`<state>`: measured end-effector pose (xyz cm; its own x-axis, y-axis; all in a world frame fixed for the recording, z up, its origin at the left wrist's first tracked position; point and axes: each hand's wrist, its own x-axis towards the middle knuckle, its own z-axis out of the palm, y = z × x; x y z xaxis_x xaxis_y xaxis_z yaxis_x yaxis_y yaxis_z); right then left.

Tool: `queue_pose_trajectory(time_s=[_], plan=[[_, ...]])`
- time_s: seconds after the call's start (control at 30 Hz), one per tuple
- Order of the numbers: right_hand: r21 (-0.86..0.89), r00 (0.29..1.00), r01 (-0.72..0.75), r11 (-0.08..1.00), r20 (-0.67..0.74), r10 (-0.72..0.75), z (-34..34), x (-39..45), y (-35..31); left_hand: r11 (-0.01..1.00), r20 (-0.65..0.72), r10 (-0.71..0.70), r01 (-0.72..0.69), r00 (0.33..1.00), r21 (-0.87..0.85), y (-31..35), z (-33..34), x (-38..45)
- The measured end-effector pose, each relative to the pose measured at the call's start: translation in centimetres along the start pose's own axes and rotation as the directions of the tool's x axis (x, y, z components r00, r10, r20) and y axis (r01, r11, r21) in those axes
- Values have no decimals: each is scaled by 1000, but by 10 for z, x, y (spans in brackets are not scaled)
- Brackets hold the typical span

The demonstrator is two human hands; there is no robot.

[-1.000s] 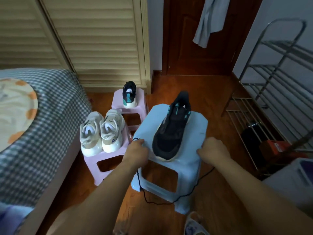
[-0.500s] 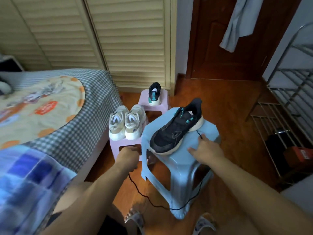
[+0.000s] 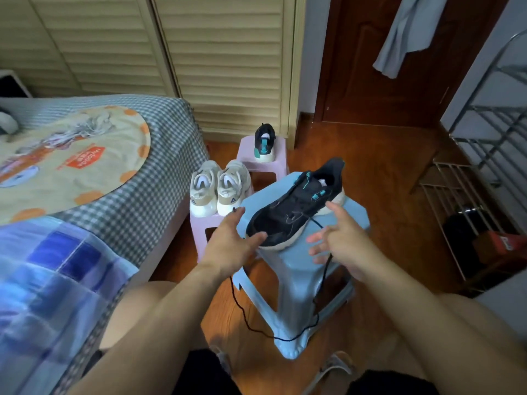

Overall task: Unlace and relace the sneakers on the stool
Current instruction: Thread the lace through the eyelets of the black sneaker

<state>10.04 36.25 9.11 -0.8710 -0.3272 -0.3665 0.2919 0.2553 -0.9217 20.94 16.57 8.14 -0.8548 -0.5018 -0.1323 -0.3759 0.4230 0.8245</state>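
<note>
A black sneaker (image 3: 296,206) with teal accents lies on the light blue stool (image 3: 355,216), toe pointing toward me and to the left. Its black lace (image 3: 242,312) leaves the eyelets, passes by my right hand and hangs in a long loop in front of the stool, rising to my left hand. My left hand (image 3: 231,243) hovers at the sneaker's toe with fingers straight; the lace tip shows at its fingertips. To the right of the sneaker's middle, my right hand (image 3: 339,240) is held with fingers spread. The lace runs behind its palm.
Two beige sneakers (image 3: 218,189) stand on a pink stool (image 3: 202,226) left of the blue one. Another black sneaker (image 3: 265,142) sits on a farther pink stool. A bed (image 3: 137,195) is on the left, a metal rack (image 3: 467,195) and red box (image 3: 507,242) on the right.
Both hands went from curled to open fingers. The left hand rose from beside the stool to the sneaker's toe. The right hand lifted off the stool top.
</note>
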Motion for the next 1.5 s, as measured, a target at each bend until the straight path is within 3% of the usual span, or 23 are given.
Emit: queue_pose_trajectory(time_s=[0.1, 0.3, 0.43, 0.6, 0.93, 1.03, 1.5], plan=[[40, 997, -20, 999, -68, 23, 13, 6, 24, 1000, 136, 10, -7, 991, -27, -3, 19, 17], [-392, 964, 163, 905, -134, -232, 12, 10, 16, 979, 30, 46, -51, 998, 198, -8, 35, 9], [-371, 964, 139, 918, -163, -212, 7, 11, 29, 940, 54, 72, -86, 996, 331, -6, 45, -6], [-159, 941, 161, 974, -272, -200, 13, 23, 24, 921, 23, 195, -191, 981, 339, -6, 51, -2], [-324, 885, 91, 942, -408, -226, 19, 27, 32, 909, 61, 262, -267, 963, 320, -9, 78, 8], [-407, 880, 67, 911, -406, -246, 18, 28, 32, 913, 53, 250, -254, 967, 320, -11, 80, 8], [-465, 874, 99, 880, -382, -301, 24, 25, 29, 905, 57, 249, -253, 967, 341, -11, 81, 9]])
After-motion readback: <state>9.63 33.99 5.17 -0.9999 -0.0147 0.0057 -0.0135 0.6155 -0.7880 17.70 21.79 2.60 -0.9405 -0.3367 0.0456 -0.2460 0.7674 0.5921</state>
